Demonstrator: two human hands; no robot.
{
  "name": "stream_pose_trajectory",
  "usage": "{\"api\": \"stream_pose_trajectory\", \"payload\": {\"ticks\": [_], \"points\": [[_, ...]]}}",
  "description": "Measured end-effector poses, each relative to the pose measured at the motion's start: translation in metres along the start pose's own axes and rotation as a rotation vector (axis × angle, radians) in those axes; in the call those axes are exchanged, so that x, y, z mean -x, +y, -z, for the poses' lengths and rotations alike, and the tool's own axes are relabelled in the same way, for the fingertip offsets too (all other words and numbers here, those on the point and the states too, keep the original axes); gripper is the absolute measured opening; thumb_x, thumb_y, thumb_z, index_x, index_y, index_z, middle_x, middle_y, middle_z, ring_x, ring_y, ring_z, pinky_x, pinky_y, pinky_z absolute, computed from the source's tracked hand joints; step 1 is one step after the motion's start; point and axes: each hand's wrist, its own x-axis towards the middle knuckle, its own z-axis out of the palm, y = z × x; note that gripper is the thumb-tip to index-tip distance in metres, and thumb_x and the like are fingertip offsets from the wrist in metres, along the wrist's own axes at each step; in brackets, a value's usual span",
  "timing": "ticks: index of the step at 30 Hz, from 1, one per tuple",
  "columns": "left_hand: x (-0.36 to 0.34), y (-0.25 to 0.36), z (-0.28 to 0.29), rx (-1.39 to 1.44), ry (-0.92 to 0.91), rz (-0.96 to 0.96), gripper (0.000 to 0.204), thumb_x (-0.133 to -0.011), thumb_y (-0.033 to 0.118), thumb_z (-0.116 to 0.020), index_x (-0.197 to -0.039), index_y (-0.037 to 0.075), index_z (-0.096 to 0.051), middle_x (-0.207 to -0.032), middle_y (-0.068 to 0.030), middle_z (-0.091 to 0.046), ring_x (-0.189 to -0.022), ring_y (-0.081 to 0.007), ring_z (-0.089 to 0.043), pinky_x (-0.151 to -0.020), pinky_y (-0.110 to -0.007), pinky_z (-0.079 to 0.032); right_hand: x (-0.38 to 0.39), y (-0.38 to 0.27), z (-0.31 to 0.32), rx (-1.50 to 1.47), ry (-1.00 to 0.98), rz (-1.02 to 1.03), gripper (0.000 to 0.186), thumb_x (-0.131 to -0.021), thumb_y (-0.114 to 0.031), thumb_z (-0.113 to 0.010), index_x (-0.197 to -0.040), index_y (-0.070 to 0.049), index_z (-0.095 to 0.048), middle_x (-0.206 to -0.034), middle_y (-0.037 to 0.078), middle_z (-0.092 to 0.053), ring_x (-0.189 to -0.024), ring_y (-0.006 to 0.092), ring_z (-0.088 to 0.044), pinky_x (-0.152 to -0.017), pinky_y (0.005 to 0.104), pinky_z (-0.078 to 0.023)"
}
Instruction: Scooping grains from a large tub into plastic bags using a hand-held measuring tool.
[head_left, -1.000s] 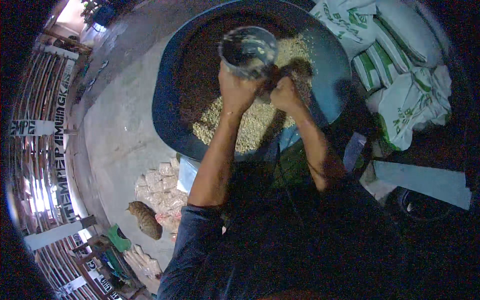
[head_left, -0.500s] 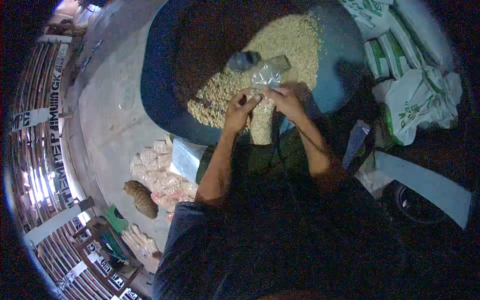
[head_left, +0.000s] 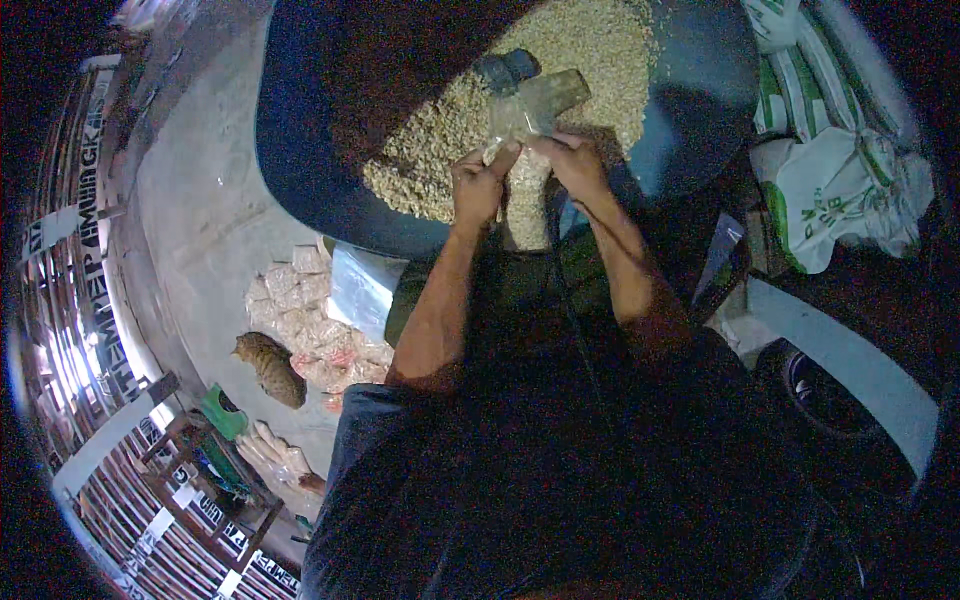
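Observation:
Between my two hands a clear plastic bag (head_left: 527,213) hangs upright, its lower part filled with pale beans or grains. My left hand (head_left: 479,186) pinches the bag's neck from the left, thumb against fingers. On the other side my right hand (head_left: 578,168) grips the same neck, fingers curled. The loose top of the bag sticks up past my fingers. Just beyond it, a dark cup-like scoop (head_left: 507,72) and a cloudy translucent container (head_left: 556,92) lie on the heap of pale beans or grains (head_left: 600,50). That heap spreads over a blue sheet or shallow basin (head_left: 690,110).
Left of me, filled clear bags (head_left: 290,290) are piled beside flat plastic sheets (head_left: 366,292). A tabby cat (head_left: 270,368) lies next to them on the concrete floor. White and green sacks (head_left: 830,195) stand at the right, above a dark round object (head_left: 825,390).
My hands, still on the bag's neck, have changed their hold slightly, and the bag's top has folded toward the container. The whole view has shifted a little.

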Motion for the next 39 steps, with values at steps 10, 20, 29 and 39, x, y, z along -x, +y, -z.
{"api": "stream_pose_trajectory", "payload": {"ticks": [10,20,29,39], "points": [[0.018,0.024,0.031,0.029,-0.355,-0.186,0.028,-0.081,0.024,-0.073,-0.099,0.004,-0.069,-0.084,-0.0015,-0.067,-0.075,-0.0086,-0.058,-0.067,-0.025,-0.046,0.022,-0.049,0.004,0.289,-0.115,0.188,0.025,-0.089,-0.020,-0.062,-0.100,0.001,-0.069,-0.086,0.002,-0.067,-0.076,0.0079,-0.059,-0.068,0.0249,-0.046],[-0.007,0.082,0.049,-0.279,-0.383,-0.705,0.078,-0.062,0.025,-0.087,-0.128,0.002,-0.050,-0.127,-0.0162,-0.055,-0.120,-0.0270,-0.050,-0.103,-0.036,-0.037,0.005,-0.092,0.015,0.448,0.214,0.899,0.012,-0.080,-0.014,-0.065,-0.088,-0.006,-0.070,-0.091,0.012,-0.066,-0.092,0.0294,-0.060,-0.085,0.0383,-0.047],[-0.009,0.121,0.032,-0.132,-0.485,-0.557,0.045,-0.074,0.027,-0.079,-0.108,0.002,-0.064,-0.099,-0.0093,-0.066,-0.090,-0.0165,-0.060,-0.080,-0.032,-0.048,0.026,-0.174,0.036,0.258,-0.102,0.484,0.027,-0.087,-0.027,-0.064,-0.097,-0.002,-0.070,-0.094,0.011,-0.070,-0.087,0.0166,-0.066,-0.079,0.0285,-0.050],[-0.065,0.111,0.048,-0.249,-0.158,-0.536,0.043,-0.082,0.039,-0.068,-0.061,0.001,-0.063,-0.055,-0.0045,-0.057,-0.047,-0.0117,-0.048,-0.045,-0.033,-0.039,0.006,-0.094,0.088,0.327,-0.092,0.563,0.068,-0.082,-0.024,-0.066,-0.142,-0.011,-0.035,-0.148,0.015,-0.030,-0.134,0.0360,-0.031,-0.108,0.0482,-0.029]]}}
